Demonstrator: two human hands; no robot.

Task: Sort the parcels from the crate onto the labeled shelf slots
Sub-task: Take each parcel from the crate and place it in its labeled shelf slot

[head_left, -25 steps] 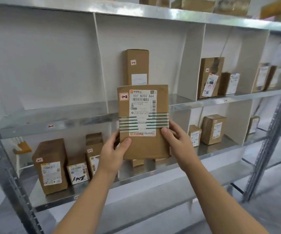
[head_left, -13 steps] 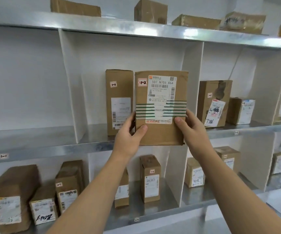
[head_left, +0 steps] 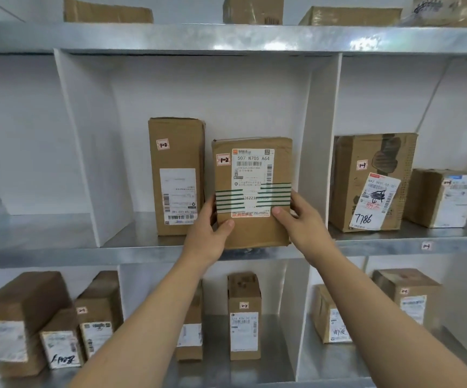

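The flat brown parcel (head_left: pixel 252 191), with a white shipping label, green tape stripes across its middle and a small sticker reading 1-2, stands upright in the middle compartment of the middle shelf (head_left: pixel 114 253). Its lower edge is at the shelf's front lip; whether it rests its weight there cannot be told. The left hand (head_left: pixel 207 233) grips its lower left edge with the thumb on the front face, and the right hand (head_left: pixel 302 222) grips the right edge the same way, fingers curled behind. Just beside the parcel on the left stands a tall box (head_left: pixel 176 175), also stickered 1-2. A white divider (head_left: pixel 319 149) closes the compartment on the right; beyond it sit a box marked 7786 (head_left: pixel 372 180) and a smaller box (head_left: pixel 441 197). More cardboard boxes stand on the lower shelf (head_left: pixel 254 371) and on the top shelf (head_left: pixel 226 37).
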